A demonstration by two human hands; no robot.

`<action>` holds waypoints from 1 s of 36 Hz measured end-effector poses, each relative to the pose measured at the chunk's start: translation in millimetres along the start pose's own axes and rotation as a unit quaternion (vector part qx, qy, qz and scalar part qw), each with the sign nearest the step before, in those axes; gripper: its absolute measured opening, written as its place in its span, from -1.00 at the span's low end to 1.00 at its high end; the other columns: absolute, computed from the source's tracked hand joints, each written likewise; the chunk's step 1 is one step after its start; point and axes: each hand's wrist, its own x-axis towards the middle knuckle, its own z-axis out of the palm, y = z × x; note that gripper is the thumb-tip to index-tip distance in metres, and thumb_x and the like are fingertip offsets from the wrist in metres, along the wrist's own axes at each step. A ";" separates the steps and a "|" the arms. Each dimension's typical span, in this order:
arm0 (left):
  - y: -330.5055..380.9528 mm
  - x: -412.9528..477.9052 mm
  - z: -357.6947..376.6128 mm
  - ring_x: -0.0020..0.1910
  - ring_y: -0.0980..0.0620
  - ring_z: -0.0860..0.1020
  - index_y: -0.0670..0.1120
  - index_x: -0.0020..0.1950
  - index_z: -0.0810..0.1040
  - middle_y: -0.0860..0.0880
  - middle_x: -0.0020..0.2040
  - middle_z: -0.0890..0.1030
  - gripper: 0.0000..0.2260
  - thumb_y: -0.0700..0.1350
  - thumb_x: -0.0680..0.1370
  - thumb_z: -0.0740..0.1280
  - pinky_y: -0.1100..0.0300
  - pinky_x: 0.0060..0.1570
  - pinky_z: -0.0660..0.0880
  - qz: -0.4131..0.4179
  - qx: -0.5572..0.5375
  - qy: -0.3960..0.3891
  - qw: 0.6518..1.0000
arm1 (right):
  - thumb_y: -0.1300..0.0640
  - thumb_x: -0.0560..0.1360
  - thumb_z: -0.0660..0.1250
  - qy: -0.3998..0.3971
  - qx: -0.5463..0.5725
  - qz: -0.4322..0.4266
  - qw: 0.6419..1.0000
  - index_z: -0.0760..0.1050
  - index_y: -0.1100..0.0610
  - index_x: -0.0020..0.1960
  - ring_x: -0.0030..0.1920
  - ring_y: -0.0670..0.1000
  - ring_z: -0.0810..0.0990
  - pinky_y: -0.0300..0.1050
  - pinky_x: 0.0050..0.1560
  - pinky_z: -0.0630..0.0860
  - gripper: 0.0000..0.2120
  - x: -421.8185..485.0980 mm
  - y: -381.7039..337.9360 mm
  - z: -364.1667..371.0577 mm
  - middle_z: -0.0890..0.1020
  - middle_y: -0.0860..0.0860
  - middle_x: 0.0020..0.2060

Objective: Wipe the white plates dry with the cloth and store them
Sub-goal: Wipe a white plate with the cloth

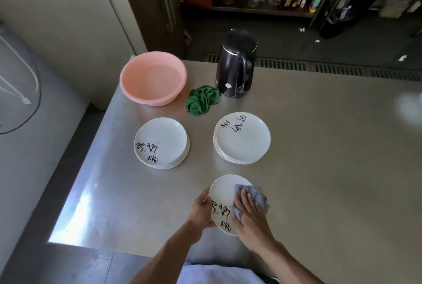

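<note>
A white plate [222,192] with black brush lettering sits at the near edge of the steel table. My left hand [202,211] grips its left rim. My right hand [251,215] lies flat on a grey cloth [255,192], pressing it against the plate's right side. Two stacks of the same white plates stand further back: the left stack [161,143] and the right stack [242,138]. The right part of the held plate is hidden under the cloth and hand.
A pink basin [153,78] stands at the table's [319,169] far left corner. Beside it lie a crumpled green cloth [203,100] and a dark electric kettle [236,64]. The table's left edge drops to the floor. Shelves with bottles stand behind.
</note>
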 end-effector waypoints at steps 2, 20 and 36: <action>-3.1 -3.2 3.8 -0.04 -0.06 0.67 0.14 0.32 0.51 -0.16 0.15 0.67 -0.65 -0.17 0.76 0.03 -0.04 -0.19 0.69 -0.006 -0.010 -0.003 1.000 | -0.10 0.68 -0.02 -0.005 -0.002 0.044 0.999 -0.21 0.07 0.63 0.61 0.06 -0.24 -0.03 0.58 -0.20 -0.37 14.3 -12.9 -1.7 -0.22 0.07 0.61; -12.9 -7.1 -5.5 0.07 0.00 0.70 0.18 0.35 0.56 -0.02 0.16 0.70 -0.66 -0.14 0.75 0.10 -0.14 -0.17 0.69 0.037 0.006 -0.033 0.999 | -0.16 0.64 -0.04 -0.051 -0.026 -0.191 0.980 -0.18 0.05 0.63 0.60 0.00 -0.25 -0.05 0.53 -0.37 -0.34 20.8 -16.5 4.1 -0.28 -0.07 0.57; -25.6 -1.9 -15.8 -0.13 -0.11 0.56 -0.14 0.00 0.35 -0.20 -0.10 0.51 -0.89 -0.32 0.61 0.22 -0.01 -0.21 0.60 0.026 -0.098 0.063 0.993 | -0.17 0.68 0.01 -0.083 0.101 -0.157 0.979 -0.14 -0.08 0.63 0.53 -0.29 -0.29 -0.21 0.55 -0.26 -0.40 24.7 -32.8 -5.0 -0.24 -0.30 0.55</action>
